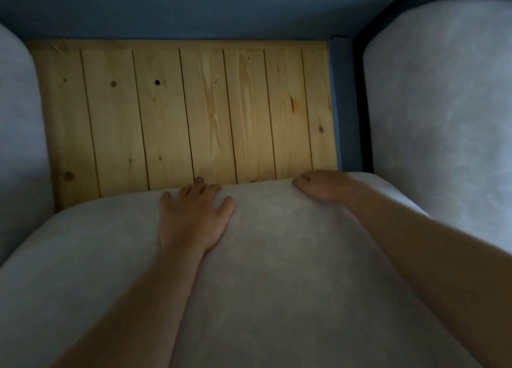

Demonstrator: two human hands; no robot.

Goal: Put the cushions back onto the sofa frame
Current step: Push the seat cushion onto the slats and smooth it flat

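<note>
Head view, looking down into the seat bay of the sofa. I see a grey seat cushion (277,270) lying across the near part of the bay, its far edge resting on the wooden slat base (194,112) of the frame. Most of the slats beyond that edge lie bare (seven pine boards with dark knots).

My left hand (194,218) lies palm-down on the cushion top, close to the far edge, fingers spread wide and gripping nothing. My right hand (321,186) sits at the far edge of the same cushion, further right; its fingertips curl over the edge, but I cannot tell whether they pinch the fabric or only press on it. Both forearms reach in from the bottom of the view, touching the cushion surface.

A second grey cushion (437,112) already sits in the bay to the right, just beside the one under my hands. Between it and the slats run a blue upholstered strip (346,104) and a dark bar (363,35). A further grey cushion (19,132) shows at the left edge. The blue backrest (180,7) fills the top of the view.
</note>
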